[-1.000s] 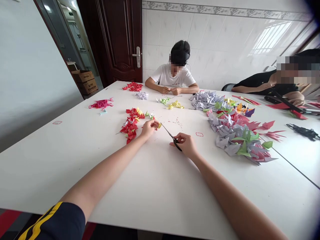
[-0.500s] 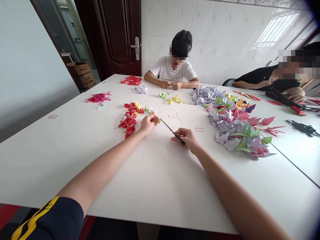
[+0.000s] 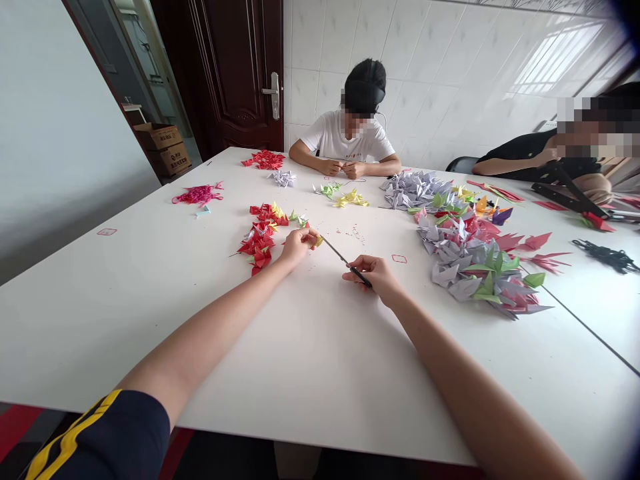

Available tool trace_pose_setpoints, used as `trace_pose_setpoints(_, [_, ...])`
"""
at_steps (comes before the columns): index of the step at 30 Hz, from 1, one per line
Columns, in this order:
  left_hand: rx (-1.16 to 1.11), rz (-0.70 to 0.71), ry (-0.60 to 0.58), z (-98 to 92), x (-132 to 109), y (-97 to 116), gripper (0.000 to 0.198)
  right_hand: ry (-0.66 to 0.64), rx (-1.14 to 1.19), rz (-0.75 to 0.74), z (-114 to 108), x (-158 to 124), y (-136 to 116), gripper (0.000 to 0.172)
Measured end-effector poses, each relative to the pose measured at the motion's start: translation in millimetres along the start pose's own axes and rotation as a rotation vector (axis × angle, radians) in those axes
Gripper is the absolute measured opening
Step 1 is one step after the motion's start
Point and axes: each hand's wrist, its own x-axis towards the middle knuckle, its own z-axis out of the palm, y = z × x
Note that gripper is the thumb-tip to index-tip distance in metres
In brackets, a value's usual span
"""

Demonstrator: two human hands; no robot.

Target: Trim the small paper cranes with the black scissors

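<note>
My left hand [image 3: 297, 247] pinches a small yellow folded-paper piece [image 3: 319, 241] between thumb and fingers; most of it is hidden. In my right hand [image 3: 379, 275] is a pair of scissors [image 3: 336, 250] with black handles, fingers wrapped round the grips. The thin blades point up and left, their tips at the yellow paper; whether they touch it I cannot tell. Just behind and left of my left hand lies a pile of red folded paper cranes [image 3: 261, 240] with some yellow and green ones. Tiny red scraps [image 3: 357, 233] dot the table near the blades.
Heaped grey, pink and green paper cranes [image 3: 465, 267] lie on the right. Pink string [image 3: 197, 195] is at the left, black cord [image 3: 606, 255] at the far right. A person [image 3: 357, 133] sits opposite; another person [image 3: 520, 157] is beside a black-armed cutter [image 3: 575, 190].
My hands, the scissors and the yellow paper hold nearly the same place. At the right, the cutter's black arm has swung upward beside the other person, whose hand is raised higher.
</note>
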Motion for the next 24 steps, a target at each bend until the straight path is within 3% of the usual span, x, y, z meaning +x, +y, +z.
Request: trace_pose_setpoints(24, [-0.012,-0.008,0.039,0.4,-0.4,0.9,0.011,0.018,-0.002,-0.03,0.9,3.0,2.2,0.047])
